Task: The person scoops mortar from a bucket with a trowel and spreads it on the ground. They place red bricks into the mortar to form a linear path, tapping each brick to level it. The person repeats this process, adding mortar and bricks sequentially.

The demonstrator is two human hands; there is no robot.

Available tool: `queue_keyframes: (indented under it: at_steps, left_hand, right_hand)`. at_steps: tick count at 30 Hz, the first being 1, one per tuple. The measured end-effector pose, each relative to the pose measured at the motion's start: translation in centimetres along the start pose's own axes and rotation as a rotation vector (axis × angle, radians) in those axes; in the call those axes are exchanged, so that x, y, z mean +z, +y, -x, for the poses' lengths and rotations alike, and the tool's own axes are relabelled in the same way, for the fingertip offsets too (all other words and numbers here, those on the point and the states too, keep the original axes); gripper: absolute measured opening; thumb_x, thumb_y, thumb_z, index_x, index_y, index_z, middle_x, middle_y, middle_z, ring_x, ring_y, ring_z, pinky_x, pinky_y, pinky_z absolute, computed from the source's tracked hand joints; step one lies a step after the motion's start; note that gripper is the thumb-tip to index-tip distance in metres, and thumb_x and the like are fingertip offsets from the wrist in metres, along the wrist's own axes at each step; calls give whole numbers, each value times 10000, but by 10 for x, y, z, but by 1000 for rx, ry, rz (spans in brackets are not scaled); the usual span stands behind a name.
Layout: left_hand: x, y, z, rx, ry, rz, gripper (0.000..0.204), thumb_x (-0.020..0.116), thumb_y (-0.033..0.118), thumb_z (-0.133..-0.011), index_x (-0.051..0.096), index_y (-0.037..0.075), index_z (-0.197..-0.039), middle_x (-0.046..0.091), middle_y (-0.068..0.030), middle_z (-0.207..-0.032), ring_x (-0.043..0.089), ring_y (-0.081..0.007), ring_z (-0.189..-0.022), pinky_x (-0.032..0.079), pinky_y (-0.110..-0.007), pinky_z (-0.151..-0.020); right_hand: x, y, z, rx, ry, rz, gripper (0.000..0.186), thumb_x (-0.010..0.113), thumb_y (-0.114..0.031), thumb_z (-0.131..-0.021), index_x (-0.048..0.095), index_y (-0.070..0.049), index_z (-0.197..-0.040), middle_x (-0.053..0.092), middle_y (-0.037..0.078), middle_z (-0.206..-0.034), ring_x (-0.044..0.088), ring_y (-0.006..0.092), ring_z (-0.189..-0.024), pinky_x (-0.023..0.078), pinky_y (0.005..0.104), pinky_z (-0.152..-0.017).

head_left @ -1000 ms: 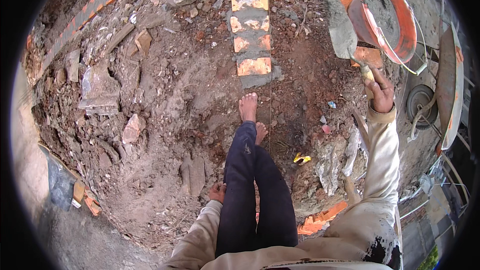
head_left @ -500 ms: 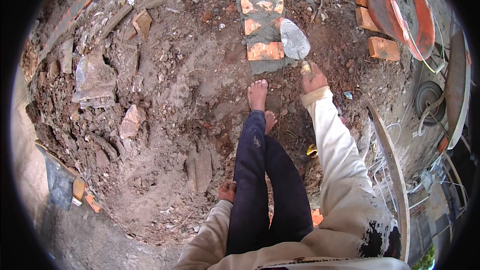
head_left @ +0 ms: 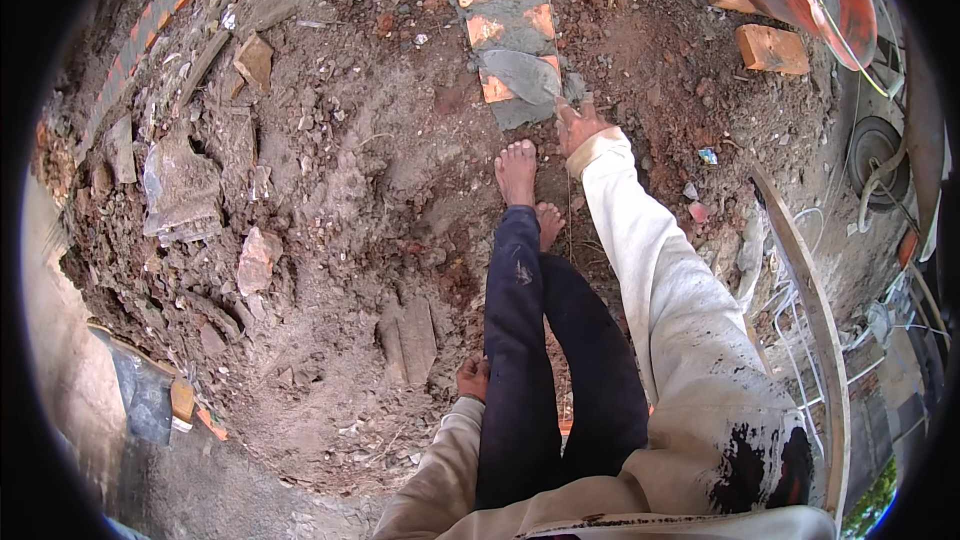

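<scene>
My right hand (head_left: 583, 130) is closed around the handle of a trowel (head_left: 522, 76). The trowel's grey, mortar-coated blade lies across the near end of a narrow brick course (head_left: 484, 30), covering part of its last orange brick. Grey mortar (head_left: 521, 115) sits at that end and between the bricks. A thin string runs along the course's right side. My left hand (head_left: 472, 378) rests against my dark trouser leg, its fingers mostly hidden. My bare feet (head_left: 516, 172) stand just short of the course.
A loose brick (head_left: 772, 49) lies to the right, near an orange bucket (head_left: 848, 0). Farther right are a wheel (head_left: 878, 162) and a curved wooden strip (head_left: 800, 270). Rubble and a broken stone (head_left: 259, 260) cover the soil at left. Another brick course (head_left: 160, 15) runs at far left.
My right hand has swung the trowel left, from beside the course onto its end brick; the blade now shows a grey face instead of a shiny one. The whole view has shifted slightly.
</scene>
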State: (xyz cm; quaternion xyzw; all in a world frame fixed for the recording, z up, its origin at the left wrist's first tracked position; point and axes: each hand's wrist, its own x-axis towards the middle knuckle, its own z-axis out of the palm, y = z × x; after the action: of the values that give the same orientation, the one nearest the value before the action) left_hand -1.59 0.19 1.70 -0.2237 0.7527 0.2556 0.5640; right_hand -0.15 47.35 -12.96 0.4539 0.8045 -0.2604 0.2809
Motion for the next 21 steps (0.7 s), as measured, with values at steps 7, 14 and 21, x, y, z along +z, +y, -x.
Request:
queue_keyframes:
  at_steps: [7,14,21]
  left_hand:
    - [0,2,-6,96,1,-192,99,539,55,-849,600,0,-903,617,-14,-804,550,-96,-724,456,-250,-658]
    - [4,13,-1,166,-20,-97,52,548,60,-838,573,14,-834,590,-13,-750,508,-83,-671,437,-243,-634]
    - [-8,-9,-13,129,42,-354,112,538,66,-843,600,-2,-907,624,-24,-795,541,-77,-708,447,-236,-660]
  right_hand:
    - [44,34,6,115,6,-374,476,464,-294,-886,399,-151,-1335,595,275,-1012,579,441,-951,455,491,-844]
    - [59,3,-4,250,220,-609,444,491,-278,-867,459,-56,-1250,622,257,-917,606,430,-857,490,466,-772]
    - [95,0,11,147,358,-792,451,472,-268,-881,429,-25,-1259,624,238,-958,599,424,-902,483,464,-780]
